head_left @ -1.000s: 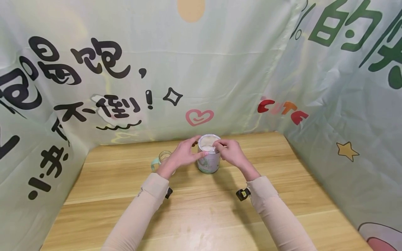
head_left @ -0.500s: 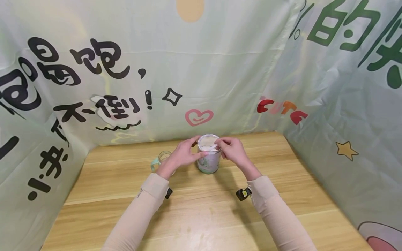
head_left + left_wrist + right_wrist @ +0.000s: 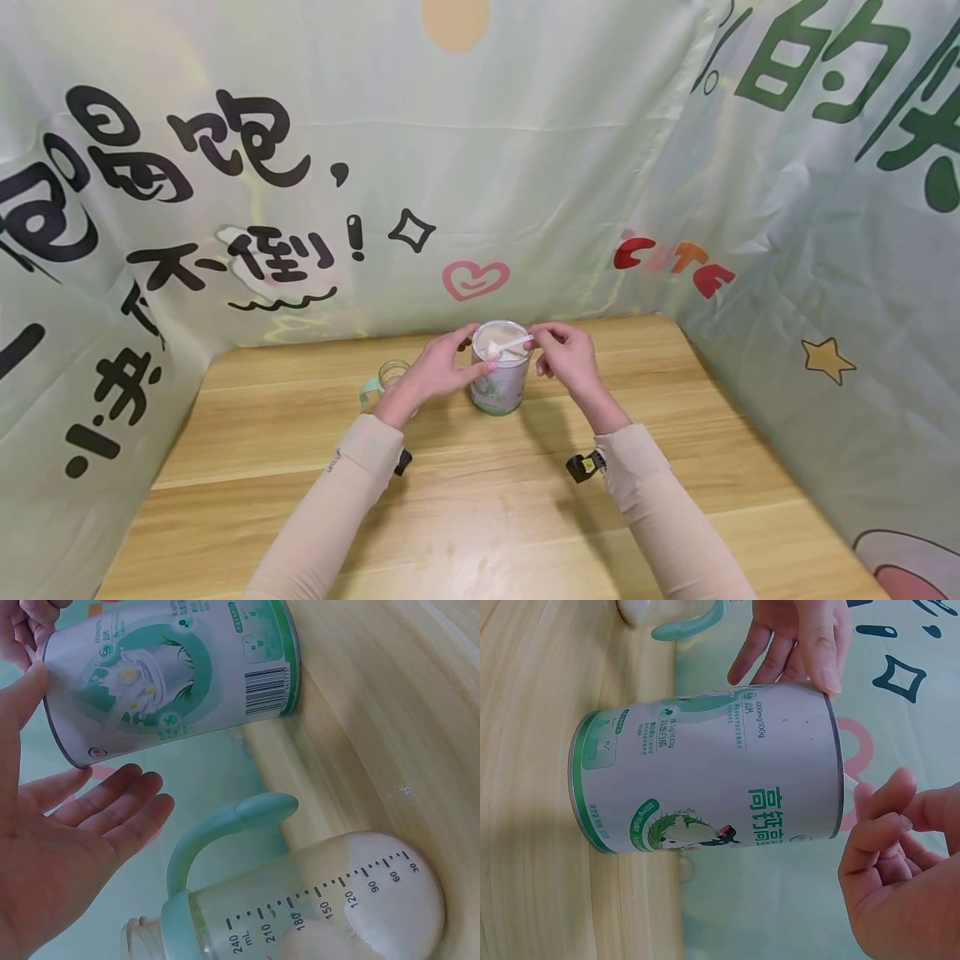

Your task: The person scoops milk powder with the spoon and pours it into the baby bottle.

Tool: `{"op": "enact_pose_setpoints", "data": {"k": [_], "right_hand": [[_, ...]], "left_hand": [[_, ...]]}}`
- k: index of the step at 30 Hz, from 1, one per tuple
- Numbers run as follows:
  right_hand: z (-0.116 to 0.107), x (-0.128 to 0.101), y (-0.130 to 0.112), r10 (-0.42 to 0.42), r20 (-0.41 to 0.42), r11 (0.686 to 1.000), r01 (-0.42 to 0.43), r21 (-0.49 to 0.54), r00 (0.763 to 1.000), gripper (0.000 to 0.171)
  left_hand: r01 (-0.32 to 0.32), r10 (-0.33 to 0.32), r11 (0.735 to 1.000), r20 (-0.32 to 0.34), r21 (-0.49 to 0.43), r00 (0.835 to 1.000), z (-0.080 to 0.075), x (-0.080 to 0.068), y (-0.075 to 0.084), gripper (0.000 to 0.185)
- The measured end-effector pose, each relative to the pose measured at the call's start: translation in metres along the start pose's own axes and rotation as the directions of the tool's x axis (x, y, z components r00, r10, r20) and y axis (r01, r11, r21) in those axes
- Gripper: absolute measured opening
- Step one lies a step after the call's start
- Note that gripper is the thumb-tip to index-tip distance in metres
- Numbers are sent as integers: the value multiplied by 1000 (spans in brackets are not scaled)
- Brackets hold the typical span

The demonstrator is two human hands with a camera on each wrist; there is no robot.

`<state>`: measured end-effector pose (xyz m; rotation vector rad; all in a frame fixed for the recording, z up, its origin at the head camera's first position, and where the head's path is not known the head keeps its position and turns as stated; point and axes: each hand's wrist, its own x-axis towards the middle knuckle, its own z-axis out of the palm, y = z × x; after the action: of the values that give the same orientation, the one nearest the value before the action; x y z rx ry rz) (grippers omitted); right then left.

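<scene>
An open tin of milk powder stands on the wooden table; its green-and-white label fills the left wrist view and the right wrist view. My left hand rests against the tin's left side, thumb at the rim, fingers straight. My right hand pinches the handle of a white scoop whose bowl lies over the powder. Its curled fingers are just past the rim. A clear baby bottle with a teal handle stands left of the tin, behind my left hand.
Printed cloth walls close in the table at the back, left and right. The bottle carries millilitre marks and holds pale powder at its bottom. Bare wood stretches in front of the tin towards me.
My right hand has drawn back to the right and slightly up, and the white scoop now shows lifted across the tin's rim. My left hand and the tin have stayed put.
</scene>
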<state>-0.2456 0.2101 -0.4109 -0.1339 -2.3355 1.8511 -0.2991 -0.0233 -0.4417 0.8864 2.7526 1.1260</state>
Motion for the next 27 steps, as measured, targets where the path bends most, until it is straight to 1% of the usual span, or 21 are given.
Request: {"op": "enact_pose_setpoints", "data": {"k": [6, 10, 13, 17, 19, 22, 27], "right_hand": [[0, -1, -2, -10, -13, 1000, 10, 27, 1000, 31], [-1, -3, -4, -11, -22, 1000, 12, 27, 1000, 32], [-2, -5, -5, -36, -43, 999, 35, -22, 998, 30], [0, -8, -6, -112, -74, 987, 102, -122, 991, 25], [0, -9, -7, -148, -80, 979, 135, -155, 986, 24], [1, -10, -7, -185, -79, 968, 168, -184, 980, 26], [1, -10, -8, -218, -63, 954, 199, -224, 974, 31]], "left_hand": [[-1, 1, 1000, 0, 2, 1000, 0, 0, 1, 84], [-5, 5, 1000, -1, 7, 1000, 0, 1, 2, 83], [-3, 3, 1000, -1, 9, 1000, -1, 0, 2, 83], [6, -6, 1000, 0, 5, 1000, -1, 0, 2, 83], [10, -10, 1000, 1, 3, 1000, -2, -1, 3, 84], [12, -12, 1000, 4, 5, 1000, -2, -1, 3, 84], [10, -10, 1000, 5, 10, 1000, -2, -1, 3, 84]]}}
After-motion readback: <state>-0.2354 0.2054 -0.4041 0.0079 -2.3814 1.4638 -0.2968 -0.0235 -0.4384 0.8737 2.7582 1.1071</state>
